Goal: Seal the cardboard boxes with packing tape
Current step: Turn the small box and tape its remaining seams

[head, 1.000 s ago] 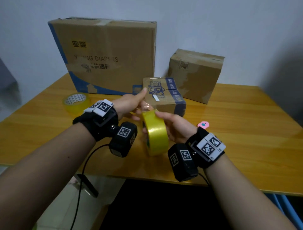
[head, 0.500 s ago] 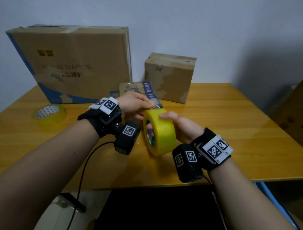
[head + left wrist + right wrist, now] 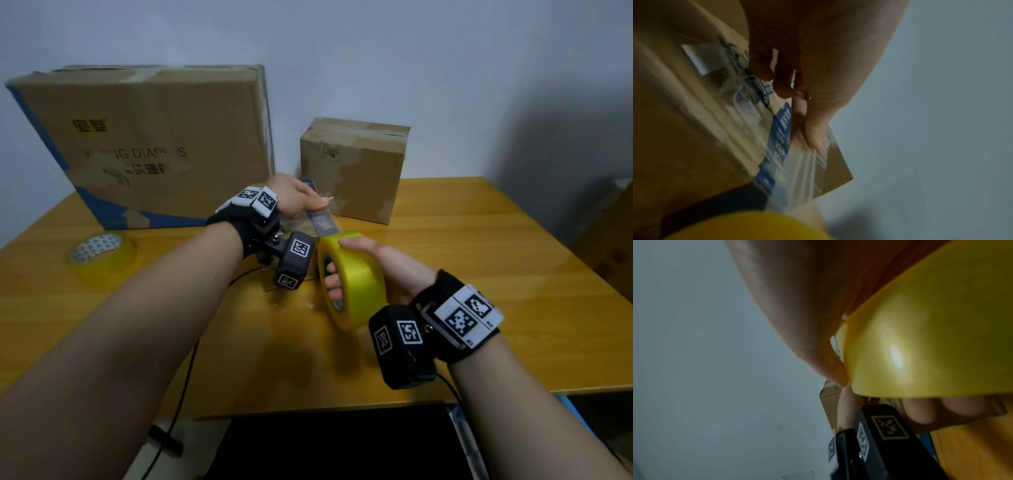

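Note:
My right hand (image 3: 339, 263) grips a yellow roll of packing tape (image 3: 354, 284) just above the table, thumb on its top and fingers through the core. In the right wrist view the roll (image 3: 931, 337) fills the frame. My left hand (image 3: 320, 202) pinches the free end of a clear tape strip (image 3: 323, 222) stretched from the roll. In the left wrist view thumb and finger hold that strip (image 3: 807, 164) over a small cardboard box with blue print (image 3: 711, 129). In the head view that small box is mostly hidden behind my left hand.
A large diaper carton (image 3: 144, 144) stands at the back left against the wall, with a medium brown box (image 3: 354, 168) to its right. A second tape roll (image 3: 99, 250) lies flat on the wooden table (image 3: 496, 260) at the left.
My left hand has drawn the tape end up and away from the roll, so the strip is longer. The right hand keeps its hold on the roll. The head view has shifted.

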